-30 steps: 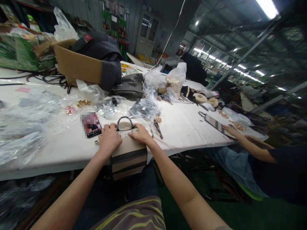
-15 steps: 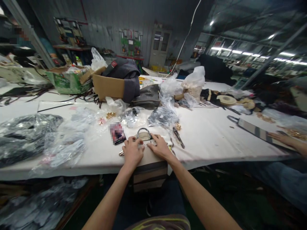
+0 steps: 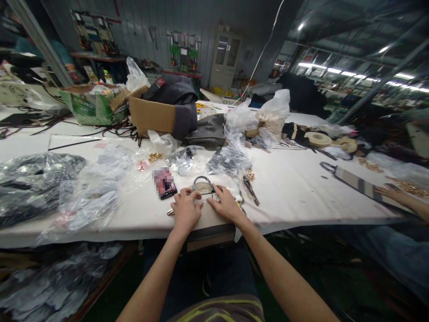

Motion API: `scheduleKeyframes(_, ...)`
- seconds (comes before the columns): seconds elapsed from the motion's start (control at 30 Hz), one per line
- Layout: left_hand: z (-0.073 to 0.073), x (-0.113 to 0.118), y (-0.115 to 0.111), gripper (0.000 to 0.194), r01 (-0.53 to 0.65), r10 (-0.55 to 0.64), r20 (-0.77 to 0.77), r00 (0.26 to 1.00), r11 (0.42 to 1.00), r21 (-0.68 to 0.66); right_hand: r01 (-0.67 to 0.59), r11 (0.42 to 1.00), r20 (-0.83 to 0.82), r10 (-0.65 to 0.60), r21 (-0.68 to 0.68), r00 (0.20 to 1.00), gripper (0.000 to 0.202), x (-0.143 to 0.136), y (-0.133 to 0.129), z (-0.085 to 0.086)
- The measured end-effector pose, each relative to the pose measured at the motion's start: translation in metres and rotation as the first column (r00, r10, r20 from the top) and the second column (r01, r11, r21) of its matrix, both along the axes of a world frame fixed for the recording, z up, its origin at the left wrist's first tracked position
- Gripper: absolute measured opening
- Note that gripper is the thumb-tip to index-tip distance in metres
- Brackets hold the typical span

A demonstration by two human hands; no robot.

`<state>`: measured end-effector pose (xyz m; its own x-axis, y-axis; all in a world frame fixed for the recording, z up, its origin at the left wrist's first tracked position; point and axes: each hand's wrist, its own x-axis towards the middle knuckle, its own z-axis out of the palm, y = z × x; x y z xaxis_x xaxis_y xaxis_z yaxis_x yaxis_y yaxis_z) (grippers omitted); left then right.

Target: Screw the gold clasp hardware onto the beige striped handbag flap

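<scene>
A beige bag piece with dark bands (image 3: 214, 222) lies at the table's front edge and hangs over it. Its curved dark handle (image 3: 201, 178) points away from me. My left hand (image 3: 186, 208) rests on its left side, fingers bent and a little apart. On its right side lies my right hand (image 3: 226, 204), thumb and fingers apart near the handle's base. Small parts between my fingertips are too tiny to make out. Pliers (image 3: 250, 191) lie to the right, and a phone (image 3: 165, 183) lies to the left. A metal tool (image 3: 170, 212) shows beside my left hand.
Plastic bags (image 3: 97, 188) cover the left of the table (image 3: 301, 192). Behind are a cardboard box (image 3: 152, 117), a green box (image 3: 92, 107) and gold fittings (image 3: 155, 157). At right, another person's hand (image 3: 395, 195) touches a similar striped piece (image 3: 355, 181).
The striped piece's hanging part shows less below the table edge, and its handle stands slightly further back. Both my hands stay on it, nearly in place. The view has shifted slightly.
</scene>
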<state>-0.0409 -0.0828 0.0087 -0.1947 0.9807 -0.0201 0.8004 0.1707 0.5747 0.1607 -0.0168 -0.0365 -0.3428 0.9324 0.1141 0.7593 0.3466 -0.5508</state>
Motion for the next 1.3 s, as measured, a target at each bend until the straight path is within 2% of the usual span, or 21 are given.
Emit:
scheduleKeyframes(0.3, 0.0029, 0.004, 0.0028, 0.019, -0.024, 0.024, 0.007, 1.0, 1.0, -0.02, 0.006, 1.0, -0.022, -0.006, 0.028, 1.0, 0.076, 0.0004, -0.0006, -0.0041)
scheduleKeyframes(0.47, -0.0001, 0.003, 0.003, 0.02, -0.019, 0.02, 0.033, 0.999, 1.0, -0.023, 0.001, 0.999, -0.033, 0.001, 0.044, 0.999, 0.076, 0.0016, -0.0001, -0.0065)
scheduleKeyframes(1.0, -0.0059, 0.0034, 0.0036, 0.024, -0.009, 0.01, 0.005, 1.0, 0.999, -0.033, 0.012, 1.0, -0.027, -0.012, 0.005, 1.0, 0.077, 0.0006, -0.002, -0.0005)
scheduleKeyframes(1.3, -0.0011, 0.0003, 0.0073, 0.027, 0.007, -0.006, 0.009, 1.0, 0.995, -0.096, 0.012, 1.0, -0.035, -0.012, 0.004, 0.999, 0.077, -0.0002, -0.0016, -0.0025)
